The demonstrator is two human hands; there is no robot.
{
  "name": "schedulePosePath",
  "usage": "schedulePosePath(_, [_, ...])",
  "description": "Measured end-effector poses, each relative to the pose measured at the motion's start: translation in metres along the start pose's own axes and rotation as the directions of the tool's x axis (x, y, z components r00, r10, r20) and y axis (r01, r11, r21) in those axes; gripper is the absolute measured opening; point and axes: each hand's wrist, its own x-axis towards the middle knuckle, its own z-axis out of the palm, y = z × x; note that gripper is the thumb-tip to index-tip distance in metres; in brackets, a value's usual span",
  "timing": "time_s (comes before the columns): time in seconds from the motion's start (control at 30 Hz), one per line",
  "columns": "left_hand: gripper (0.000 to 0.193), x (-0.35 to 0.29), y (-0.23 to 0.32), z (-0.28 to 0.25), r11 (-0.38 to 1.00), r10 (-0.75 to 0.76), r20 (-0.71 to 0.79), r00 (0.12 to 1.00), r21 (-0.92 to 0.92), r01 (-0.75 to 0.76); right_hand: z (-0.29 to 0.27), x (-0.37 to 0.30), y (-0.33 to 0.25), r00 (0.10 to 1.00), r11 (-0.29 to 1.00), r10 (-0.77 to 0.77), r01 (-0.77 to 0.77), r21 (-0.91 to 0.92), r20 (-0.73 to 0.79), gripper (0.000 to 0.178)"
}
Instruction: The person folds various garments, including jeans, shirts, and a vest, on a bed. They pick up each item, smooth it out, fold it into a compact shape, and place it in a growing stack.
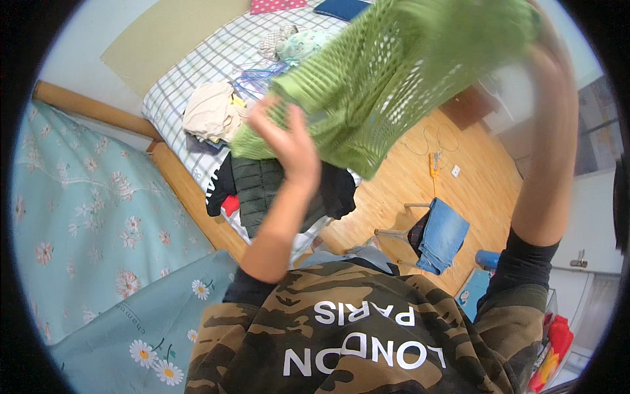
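Observation:
A green open-knit mesh garment (pixel 387 72) is held up in the air in front of me, blurred by motion. My left hand (pixel 289 141) grips its lower left edge, fingers wrapped into the knit. My right hand (pixel 541 49) is raised high at the upper right and holds the garment's other side; the fingers are mostly hidden behind the fabric. Below the garment, a pile of dark clothes (pixel 275 187) hangs over the bed's near edge.
A bed with a checked sheet (pixel 197 72) carries a beige garment (pixel 210 111), hangers (pixel 259 75) and more clothes. A floral teal bedspread (pixel 92 210) lies to my left. On the wooden floor stands a chair with jeans (pixel 441 236) and a power strip (pixel 434 164).

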Motion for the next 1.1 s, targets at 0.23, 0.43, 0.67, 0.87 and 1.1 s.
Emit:
schedulePosePath(0.23, [0.037,-0.079,0.039,0.038,0.915,-0.301,0.905,0.299,0.186,0.359,-0.041,-0.002,0.02,0.983,0.981,0.108,-0.081,-0.178,0.151,0.027])
schedulePosePath(0.43, [0.026,0.018,0.072,-0.004,0.728,0.049,0.866,0.498,-0.373,0.576,-0.137,0.01,0.02,0.992,0.27,-0.061,-0.091,-0.958,-0.111,0.052])
schedulePosePath(0.67, [0.024,0.036,0.135,0.099,0.525,0.113,0.915,0.388,-0.387,0.758,-0.155,-0.042,0.095,0.691,0.658,0.507,0.076,-0.749,0.515,0.095])
schedulePosePath(0.87, [0.038,0.086,0.144,0.094,0.815,0.031,0.976,0.216,-0.15,0.56,-0.168,-0.038,0.106,0.806,0.896,0.409,-0.267,-0.355,0.428,0.056])
schedulePosePath(1.1, [0.034,0.114,0.148,0.079,0.67,-0.56,0.783,0.27,0.62,-0.41,-0.207,0.013,0.047,0.882,0.833,0.352,-0.142,-0.535,0.313,0.029])
